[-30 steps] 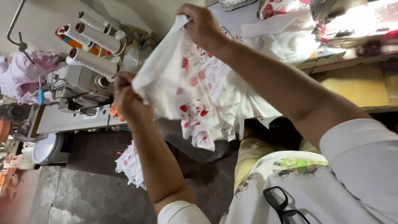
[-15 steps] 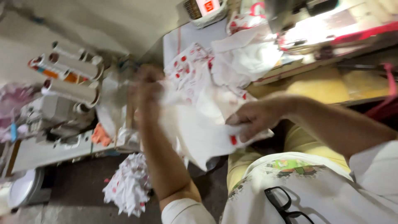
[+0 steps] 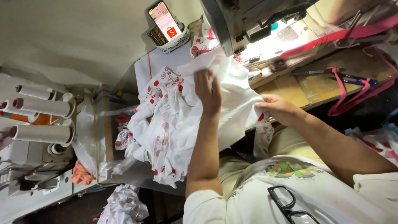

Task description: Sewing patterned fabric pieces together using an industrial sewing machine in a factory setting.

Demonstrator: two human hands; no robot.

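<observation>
A white cloth piece with red prints [image 3: 166, 128] lies spread over the table edge in front of me. My left hand [image 3: 208, 92] rests on its upper part with the fingers closed onto the cloth, just below the sewing machine [image 3: 244, 20]. My right hand [image 3: 278, 108] pinches the cloth's right edge near the wooden table top [image 3: 286, 87]. More printed pieces are bunched to the left under the one I hold.
A phone stands in a white basket [image 3: 166, 37] at the back. Thread cones [image 3: 41, 108] sit on another machine at the left. Scissors [image 3: 352, 76] and a pink strap [image 3: 352, 99] lie at the right. A printed bundle [image 3: 122, 205] lies on the floor.
The cloth was held up in the air with both hands a second ago. It has come down onto the table, my left hand on top and my right hand at its right edge.
</observation>
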